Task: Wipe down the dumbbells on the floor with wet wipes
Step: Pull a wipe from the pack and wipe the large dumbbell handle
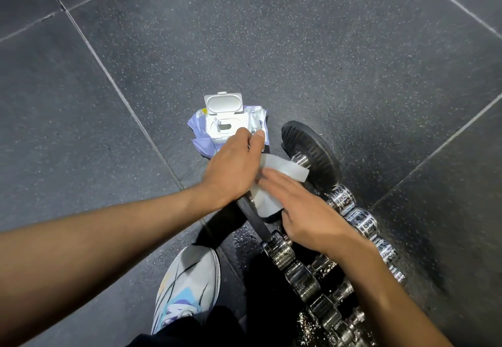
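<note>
A dumbbell with black ribbed plates point(312, 156) lies on the dark floor, its chrome handle mostly covered. A white wet wipe point(288, 170) is draped over the handle between the plates. My left hand point(231, 164) curls over the handle's left side and grips the dumbbell; its fingertips are hidden. My right hand point(307, 210), slightly blurred, presses the wipe onto the handle with straight fingers, and its thumb lies by the near plate. The purple and white wet wipe pack point(225, 123) sits just beyond my left hand with its white lid flipped up.
Two rows of small chrome dumbbells point(361, 219) run from the black dumbbell toward the lower right, under my right forearm. My grey patterned shoe point(187, 284) stands at the lower middle. Speckled dark floor tiles point(244, 34) with pale seams spread all around.
</note>
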